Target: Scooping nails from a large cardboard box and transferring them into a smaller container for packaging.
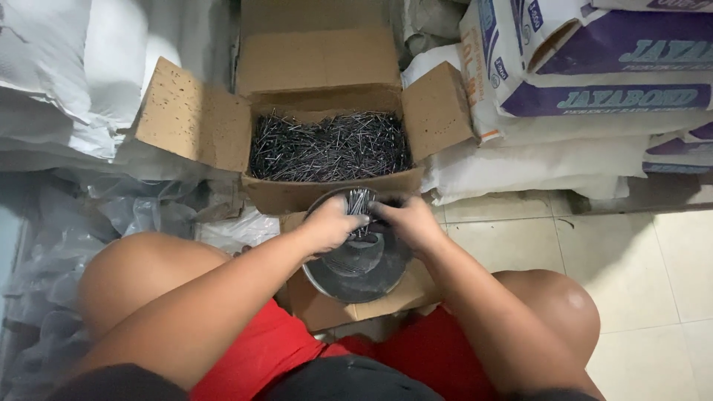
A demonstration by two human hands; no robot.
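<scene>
Nails (359, 201), a small bundle of them, sit pinched between both hands over a round metal pan (356, 278). Left hand (331, 223) has its grip clamped on the bundle from the left side, fingers curled round the shafts. Right hand (405, 220) has its grip closed on the same bundle from the right, knuckles up; fingertips of the two hands nearly meet. Bundle stands roughly upright, tips showing above the hands.

Pan is shallow, grey, shiny, and lies directly under the hands, on a piece of flat cardboard (349, 308) on the floor. A few nails appear to lie inside the pan; hard to count under the hands.

Just beyond the pan, touching or nearly touching its far rim, stands an open carton (330, 193) with its flaps spread left, right and back. Inside it, a loose dark heap of nails (330, 147) fills the bottom.

Person squats, bare knees either side of the pan, red shorts (260, 356) below the forearms.

Left of the carton: white sacks (67, 67) stacked up, and crumpled clear plastic sheeting (82, 223) on the floor. Right of the carton: more sacks (579, 96), white with purple and blue print, piled in layers. Floor (646, 297) on the right is pale tile.
</scene>
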